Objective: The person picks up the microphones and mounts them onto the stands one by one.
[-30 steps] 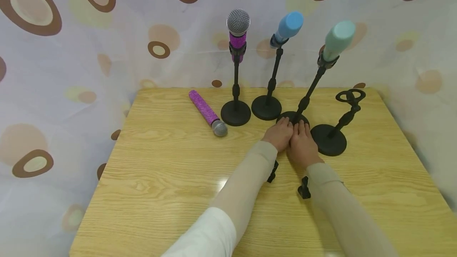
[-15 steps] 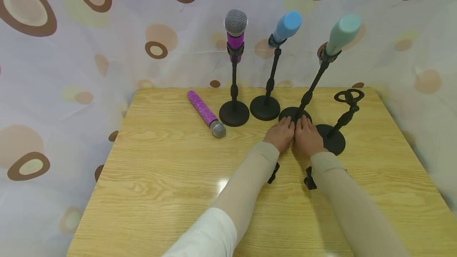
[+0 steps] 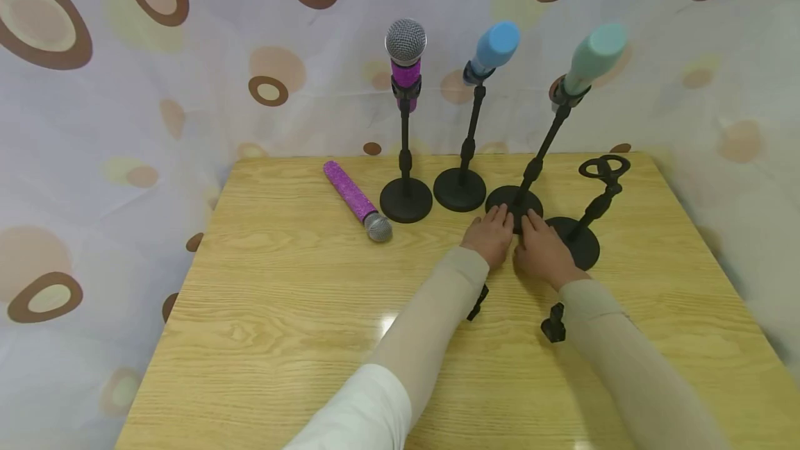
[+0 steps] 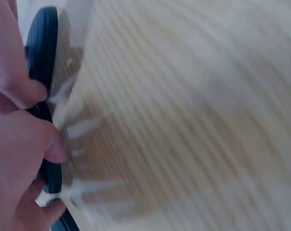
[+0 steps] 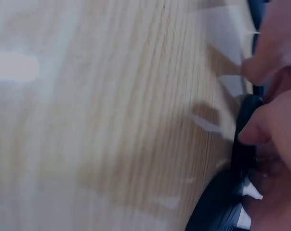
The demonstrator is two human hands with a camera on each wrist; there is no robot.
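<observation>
A mint-green microphone (image 3: 596, 57) sits tilted in the clip of a black microphone stand (image 3: 533, 169). My left hand (image 3: 489, 238) holds the near left rim of this stand's round base, its fingers lying over the top. My right hand (image 3: 545, 250) holds the near right rim, a short gap from the left. In the left wrist view, the left thumb (image 4: 54, 148) presses the edge of the black base (image 4: 43, 36). From the right wrist view, the right thumb (image 5: 254, 130) sits against that base's edge, with the other fingers behind it.
Left of my hands stand a purple microphone (image 3: 406, 61) and a blue microphone (image 3: 495, 47) on stands. A glittery purple microphone (image 3: 350, 192) lies on the wooden table (image 3: 269, 311). A stand with a bare ring holder (image 3: 603, 167) is close at right. Patterned cloth (image 3: 206, 47) hangs behind.
The stand with the mint-green microphone has shifted slightly back toward the cloth, both hands following. Most recently the right hand has drawn slightly apart from the left. The view has drifted slightly.
</observation>
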